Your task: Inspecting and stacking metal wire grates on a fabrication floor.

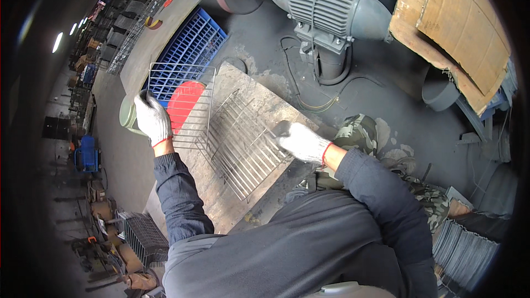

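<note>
My left hand (152, 117), in a white knitted glove with a red cuff, is closed on the left edge of a rectangular wire rack (190, 102). This rack is raised, and a blue crate and a red disc-like thing show through its bars. A second wire rack (243, 149) lies tilted across a worn, stained board (243, 85) in front of me. My right hand (303, 142), gloved the same way, is closed at that rack's right edge. The near corner of the left rack overlaps the second one; whether they touch I cannot tell.
The blue plastic crate (207, 36) and red disc-like thing (185, 99) lie beyond the board. A grey motor (323, 8) stands ahead, with cables on the floor. Cardboard (464, 27) is at far right, a stack of wire racks (144, 238) at lower left, and a green container (128, 115) by my left hand.
</note>
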Available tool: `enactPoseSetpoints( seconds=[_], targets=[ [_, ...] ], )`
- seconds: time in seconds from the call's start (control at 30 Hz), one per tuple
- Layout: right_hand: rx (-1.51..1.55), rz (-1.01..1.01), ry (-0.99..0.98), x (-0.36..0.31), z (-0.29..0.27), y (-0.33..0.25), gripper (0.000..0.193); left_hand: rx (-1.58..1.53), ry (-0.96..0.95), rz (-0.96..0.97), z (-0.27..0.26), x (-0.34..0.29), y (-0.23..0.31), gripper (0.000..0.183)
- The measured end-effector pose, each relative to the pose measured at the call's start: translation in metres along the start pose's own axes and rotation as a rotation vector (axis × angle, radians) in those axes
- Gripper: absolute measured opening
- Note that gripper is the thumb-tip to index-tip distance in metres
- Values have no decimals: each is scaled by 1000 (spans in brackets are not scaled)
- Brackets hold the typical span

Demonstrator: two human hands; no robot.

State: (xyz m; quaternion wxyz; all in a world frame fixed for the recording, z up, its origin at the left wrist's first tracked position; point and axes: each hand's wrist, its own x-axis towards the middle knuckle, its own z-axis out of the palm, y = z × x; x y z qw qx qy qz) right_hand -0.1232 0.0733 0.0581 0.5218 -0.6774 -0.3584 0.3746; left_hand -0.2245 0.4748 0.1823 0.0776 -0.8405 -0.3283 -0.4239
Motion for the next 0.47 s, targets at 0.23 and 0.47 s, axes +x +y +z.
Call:
enactPoseSetpoints(
  seconds=[0.23,0.47],
  targets=[
    [415,-37,101,-2,29,22,42,-331,-41,-154,-23,25,4,26],
    [-71,-105,568,-27,-3,-9,45,-581,-361,133,-24,-12,138,20]
  ],
)
